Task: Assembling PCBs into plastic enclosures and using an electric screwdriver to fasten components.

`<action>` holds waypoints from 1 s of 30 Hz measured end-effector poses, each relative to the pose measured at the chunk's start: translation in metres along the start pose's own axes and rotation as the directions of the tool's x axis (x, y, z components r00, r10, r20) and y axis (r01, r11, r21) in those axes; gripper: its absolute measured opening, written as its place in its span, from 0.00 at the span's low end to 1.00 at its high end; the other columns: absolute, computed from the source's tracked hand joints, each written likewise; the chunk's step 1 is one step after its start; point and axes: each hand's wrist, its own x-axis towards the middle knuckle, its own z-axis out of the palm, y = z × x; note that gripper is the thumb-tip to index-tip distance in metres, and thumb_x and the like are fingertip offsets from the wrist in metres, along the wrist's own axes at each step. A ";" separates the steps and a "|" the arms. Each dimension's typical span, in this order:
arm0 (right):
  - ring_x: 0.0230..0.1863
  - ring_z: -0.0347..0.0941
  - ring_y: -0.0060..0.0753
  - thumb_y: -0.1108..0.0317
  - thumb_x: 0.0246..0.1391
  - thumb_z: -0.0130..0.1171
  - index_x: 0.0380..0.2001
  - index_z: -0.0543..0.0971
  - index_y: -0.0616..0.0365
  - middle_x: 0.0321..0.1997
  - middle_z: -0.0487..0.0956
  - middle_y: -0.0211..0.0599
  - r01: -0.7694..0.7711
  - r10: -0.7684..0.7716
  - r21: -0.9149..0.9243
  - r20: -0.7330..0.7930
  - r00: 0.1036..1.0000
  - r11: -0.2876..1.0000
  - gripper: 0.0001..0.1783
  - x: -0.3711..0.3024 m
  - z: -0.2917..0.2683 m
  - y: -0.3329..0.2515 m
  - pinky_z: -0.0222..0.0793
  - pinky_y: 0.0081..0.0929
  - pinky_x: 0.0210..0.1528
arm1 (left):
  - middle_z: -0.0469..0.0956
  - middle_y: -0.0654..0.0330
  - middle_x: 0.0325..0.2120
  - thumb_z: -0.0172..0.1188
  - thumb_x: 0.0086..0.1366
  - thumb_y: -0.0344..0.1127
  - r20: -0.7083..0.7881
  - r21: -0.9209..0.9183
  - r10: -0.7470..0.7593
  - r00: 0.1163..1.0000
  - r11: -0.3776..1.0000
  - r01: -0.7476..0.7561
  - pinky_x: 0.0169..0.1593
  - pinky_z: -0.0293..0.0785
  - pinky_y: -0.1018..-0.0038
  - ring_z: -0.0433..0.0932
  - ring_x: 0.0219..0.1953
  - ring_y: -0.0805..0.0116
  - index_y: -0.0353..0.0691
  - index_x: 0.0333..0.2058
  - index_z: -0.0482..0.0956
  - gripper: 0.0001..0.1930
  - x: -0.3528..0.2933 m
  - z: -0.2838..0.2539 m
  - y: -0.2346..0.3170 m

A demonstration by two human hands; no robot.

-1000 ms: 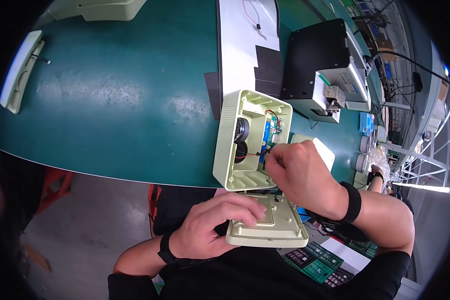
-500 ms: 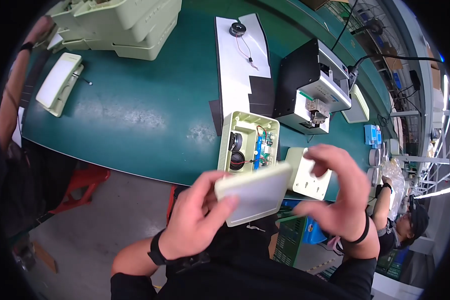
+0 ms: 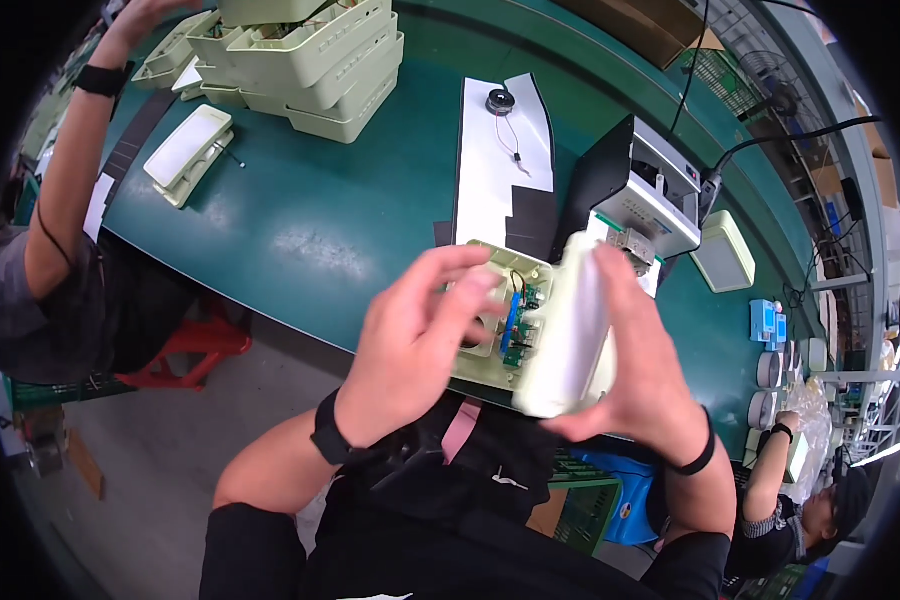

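My right hand grips a pale green cover with a white panel, thumb at its lower end and fingers along its right side. The cover is tilted on edge and a little blurred. Beside it, an open pale green housing lies at the table's front edge. A green circuit board, a blue part and red and black wires show inside. My left hand is over the housing's left side, fingers apart and nothing held. It hides most of the speakers in there.
A black and silver machine stands behind the cover. White and black sheets carry a loose wired speaker. Stacked housings stand far left, near a single panelled unit. One co-worker's arm reaches in at left; another person sits at right.
The cover has passed from my left hand to my right and turned from nearly flat to upright on edge. My left hand has let go and moved up over the housing.
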 end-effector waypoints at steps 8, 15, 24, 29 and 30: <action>0.78 0.59 0.59 0.46 0.16 0.86 0.77 0.52 0.63 0.78 0.59 0.60 -0.130 0.096 0.319 0.121 0.988 0.939 0.84 0.004 0.004 0.021 0.55 0.48 0.78 | 0.85 0.53 0.27 0.61 0.73 0.40 0.390 0.285 -0.061 0.919 0.957 -0.058 0.36 0.82 0.69 0.86 0.27 0.59 0.35 0.65 0.70 0.26 -0.033 0.030 -0.046; 0.76 0.59 0.66 0.48 0.19 0.87 0.76 0.54 0.63 0.77 0.58 0.64 0.043 -0.050 0.040 0.176 0.983 0.998 0.80 0.020 0.022 0.002 0.57 0.54 0.76 | 0.83 0.52 0.23 0.62 0.70 0.36 0.314 0.700 0.058 0.948 0.661 -0.272 0.27 0.80 0.60 0.84 0.23 0.52 0.32 0.55 0.76 0.19 -0.048 0.006 -0.066; 0.74 0.60 0.71 0.49 0.19 0.86 0.75 0.58 0.63 0.75 0.59 0.66 0.083 -0.049 -0.074 0.379 0.924 0.994 0.77 0.041 0.030 -0.015 0.58 0.57 0.75 | 0.79 0.54 0.20 0.64 0.64 0.31 0.275 0.764 0.250 0.928 0.530 -0.369 0.25 0.78 0.58 0.81 0.20 0.52 0.36 0.32 0.80 0.05 -0.047 -0.001 -0.088; 0.74 0.60 0.70 0.49 0.20 0.86 0.75 0.58 0.62 0.75 0.60 0.65 0.063 -0.023 -0.097 0.370 0.929 0.993 0.76 0.045 0.029 -0.017 0.58 0.57 0.74 | 0.80 0.54 0.21 0.66 0.67 0.35 0.278 0.748 0.265 0.923 0.544 -0.381 0.24 0.78 0.60 0.82 0.20 0.53 0.36 0.38 0.80 0.09 -0.047 -0.003 -0.094; 0.74 0.60 0.69 0.49 0.20 0.86 0.75 0.58 0.62 0.75 0.60 0.65 0.046 -0.005 -0.105 0.359 0.933 0.993 0.76 0.047 0.029 -0.016 0.59 0.57 0.74 | 0.80 0.54 0.22 0.66 0.67 0.37 0.255 0.737 0.270 0.929 0.567 -0.367 0.24 0.79 0.61 0.82 0.20 0.53 0.35 0.39 0.79 0.11 -0.048 -0.002 -0.095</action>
